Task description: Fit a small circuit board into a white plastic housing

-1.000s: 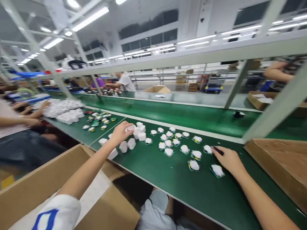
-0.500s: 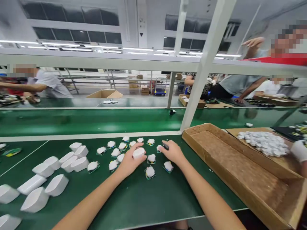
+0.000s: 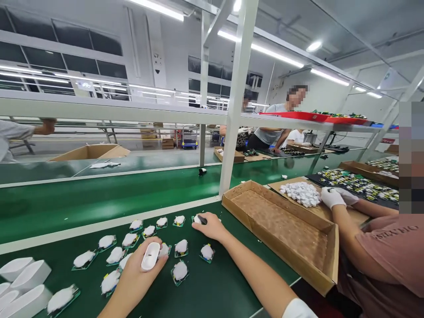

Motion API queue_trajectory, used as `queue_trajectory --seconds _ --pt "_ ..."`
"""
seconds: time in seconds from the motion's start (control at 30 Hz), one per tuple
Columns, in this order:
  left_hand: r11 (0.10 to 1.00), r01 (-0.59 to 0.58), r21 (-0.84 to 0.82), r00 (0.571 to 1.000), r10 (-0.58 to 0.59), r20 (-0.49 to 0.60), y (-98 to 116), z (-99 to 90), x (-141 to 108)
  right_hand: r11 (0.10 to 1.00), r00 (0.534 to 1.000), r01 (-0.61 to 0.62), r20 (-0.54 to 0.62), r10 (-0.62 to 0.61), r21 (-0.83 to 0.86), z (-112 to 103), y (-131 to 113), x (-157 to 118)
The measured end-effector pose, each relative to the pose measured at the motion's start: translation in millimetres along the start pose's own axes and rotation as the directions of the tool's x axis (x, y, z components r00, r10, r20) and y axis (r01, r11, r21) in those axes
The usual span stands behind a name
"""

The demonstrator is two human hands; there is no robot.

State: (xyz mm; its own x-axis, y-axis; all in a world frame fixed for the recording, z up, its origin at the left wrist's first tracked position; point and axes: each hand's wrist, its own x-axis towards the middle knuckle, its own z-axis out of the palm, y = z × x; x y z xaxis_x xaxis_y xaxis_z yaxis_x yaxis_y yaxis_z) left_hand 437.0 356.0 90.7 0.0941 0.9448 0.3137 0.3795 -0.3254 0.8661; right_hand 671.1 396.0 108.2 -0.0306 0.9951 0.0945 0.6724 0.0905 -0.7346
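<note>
- The left hand (image 3: pixel 136 269) has its fingers closed around a white plastic shell (image 3: pixel 150 257), held just above the green conveyor belt (image 3: pixel 215 291). If that grip eases, the smooth shell could slip and drop among the cards.
- The right hand (image 3: pixel 212 227) is pinched tight on a small dark tool (image 3: pixel 202 219), its tip at one of the white padded pieces (image 3: pixel 198 219) on green cards. Too much pressure could snag or shift the padding.
- More of these cards lie close around both hands, so a careless knuckle or wrist could knock them out of line.
- I cannot tell whether the belt is running; if it is, the card could drift from under the tool.
- The right forearm passes near a cardboard tray (image 3: pixel 281 229), and a wide sweep could bump its wall.
</note>
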Motion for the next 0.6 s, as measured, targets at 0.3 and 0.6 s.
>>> queue_trajectory --seconds 0.3,0.6 --pt "0.817 0.202 -0.54 0.977 -0.21 0.047 29.4 11.4 -8.6 0.862 0.99 0.061 0.08 -0.117 0.503 7.7 -51.0 -25.1" --pt "0.662 0.363 -0.655 0.916 -0.381 0.123 31.9 9.1 -15.7 0.828 0.875 0.47 -0.039 -0.482 0.305 31.3 -47.7 -58.8"
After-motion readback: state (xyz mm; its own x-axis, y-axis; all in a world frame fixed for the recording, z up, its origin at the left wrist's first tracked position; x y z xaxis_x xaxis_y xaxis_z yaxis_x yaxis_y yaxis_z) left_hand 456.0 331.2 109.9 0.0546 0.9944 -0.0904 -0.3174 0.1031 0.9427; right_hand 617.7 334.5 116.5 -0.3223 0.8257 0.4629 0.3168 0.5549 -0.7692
